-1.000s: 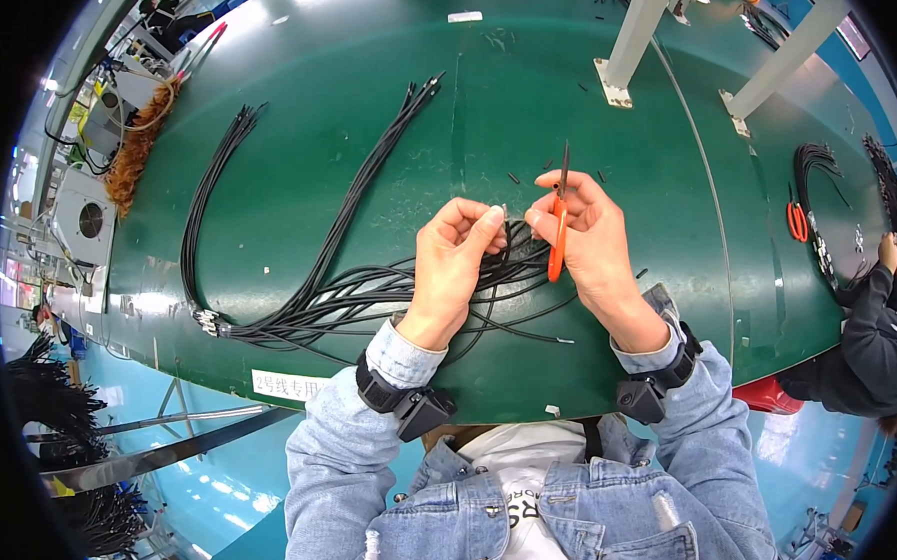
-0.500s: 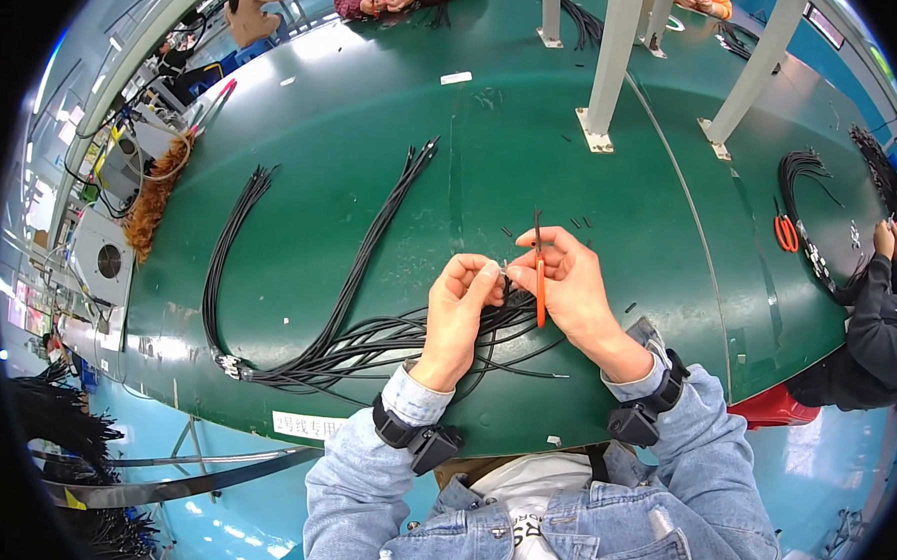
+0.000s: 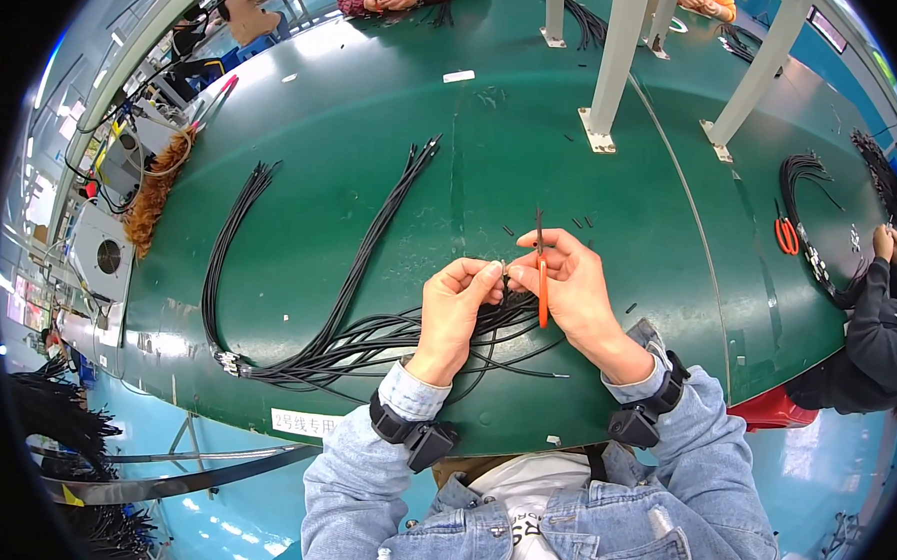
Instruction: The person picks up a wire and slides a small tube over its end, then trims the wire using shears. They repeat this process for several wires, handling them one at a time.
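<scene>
Fingertips of my left hand point(image 3: 451, 312) and my right hand point(image 3: 575, 289) meet over the table, both closed at the end of a black cable. The small piece at the pinch is too small to make out. Orange-handled scissors point(image 3: 543, 296) stay gripped in my right hand, dark blades pointing away from me. Beneath the hands fans a bundle of black cables point(image 3: 351, 346), running left to a bend with pale connectors point(image 3: 228, 361). From there one branch point(image 3: 220, 245) curves away to the far left. Another branch point(image 3: 379, 217) slants toward the table's middle.
Short black offcuts point(image 3: 583, 223) lie beyond my right hand on the green table point(image 3: 563, 415). Pale posts point(image 3: 618, 72) rise at the far right. A co-worker's arm point(image 3: 883, 289) is at right, near a second pair of orange scissors point(image 3: 787, 236) and more cables point(image 3: 798, 175).
My left hand has shifted slightly left and down. My right hand and the scissors have barely moved; the cable bundle lies as before.
</scene>
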Tool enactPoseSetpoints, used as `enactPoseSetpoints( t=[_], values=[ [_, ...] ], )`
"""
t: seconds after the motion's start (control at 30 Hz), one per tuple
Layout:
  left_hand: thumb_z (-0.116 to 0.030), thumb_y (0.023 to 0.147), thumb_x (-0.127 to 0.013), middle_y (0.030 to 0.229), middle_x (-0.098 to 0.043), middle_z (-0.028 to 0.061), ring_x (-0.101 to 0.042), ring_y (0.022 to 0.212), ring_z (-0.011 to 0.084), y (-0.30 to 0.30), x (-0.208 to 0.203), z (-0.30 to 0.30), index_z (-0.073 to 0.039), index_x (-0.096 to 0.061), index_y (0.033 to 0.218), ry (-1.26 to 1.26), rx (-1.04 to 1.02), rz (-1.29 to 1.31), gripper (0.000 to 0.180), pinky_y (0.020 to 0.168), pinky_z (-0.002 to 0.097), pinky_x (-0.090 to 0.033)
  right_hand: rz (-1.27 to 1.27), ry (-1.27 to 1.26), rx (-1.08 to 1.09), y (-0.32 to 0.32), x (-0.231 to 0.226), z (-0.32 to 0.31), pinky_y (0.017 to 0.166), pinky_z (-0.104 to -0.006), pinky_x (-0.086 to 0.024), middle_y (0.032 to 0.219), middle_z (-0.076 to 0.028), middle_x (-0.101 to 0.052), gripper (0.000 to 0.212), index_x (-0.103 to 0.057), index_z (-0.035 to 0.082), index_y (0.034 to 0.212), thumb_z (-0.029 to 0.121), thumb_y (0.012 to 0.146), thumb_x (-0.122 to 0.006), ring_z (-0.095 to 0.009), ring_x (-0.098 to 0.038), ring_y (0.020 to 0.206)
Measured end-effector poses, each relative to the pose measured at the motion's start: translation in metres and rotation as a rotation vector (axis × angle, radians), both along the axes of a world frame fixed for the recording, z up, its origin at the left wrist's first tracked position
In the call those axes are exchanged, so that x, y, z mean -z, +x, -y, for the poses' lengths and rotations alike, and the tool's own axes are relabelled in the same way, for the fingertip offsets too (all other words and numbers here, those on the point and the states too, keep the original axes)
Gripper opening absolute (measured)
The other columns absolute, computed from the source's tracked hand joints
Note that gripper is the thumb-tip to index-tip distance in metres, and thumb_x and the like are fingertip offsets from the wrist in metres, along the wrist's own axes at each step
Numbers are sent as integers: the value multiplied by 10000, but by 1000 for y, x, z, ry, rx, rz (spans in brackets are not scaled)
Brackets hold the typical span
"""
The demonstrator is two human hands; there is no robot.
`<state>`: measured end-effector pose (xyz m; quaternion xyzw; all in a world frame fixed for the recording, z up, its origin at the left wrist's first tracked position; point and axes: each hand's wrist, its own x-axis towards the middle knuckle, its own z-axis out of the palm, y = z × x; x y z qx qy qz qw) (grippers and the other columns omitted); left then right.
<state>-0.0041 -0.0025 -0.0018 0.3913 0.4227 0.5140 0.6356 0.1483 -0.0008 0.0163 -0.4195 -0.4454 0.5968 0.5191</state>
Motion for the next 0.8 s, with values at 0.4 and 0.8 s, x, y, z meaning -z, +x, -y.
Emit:
enactPoseSetpoints(
  t=[0.4, 0.8],
  values=[
    [-118, 849, -613, 770, -610, 9, -522, 637, 58, 2, -3, -3, -19, -596, 924, 156, -55, -170, 126, 598, 199, -433, -64, 4, 37, 6, -3, -5, 692, -261, -502, 835, -97, -621, 323, -499, -16, 1068, 47, 792, -653, -150, -611, 746],
    [-66, 837, -616, 789, -638, 24, -533, 653, 52, -2, -1, 0, 1, -612, 940, 164, -15, -171, 123, 598, 185, -438, 29, 43, 46, 6, 2, -7, 693, -254, -496, 838, -90, -603, 338, -475, -23, 1103, 43, 809, -626, -140, -596, 743]
  ],
)
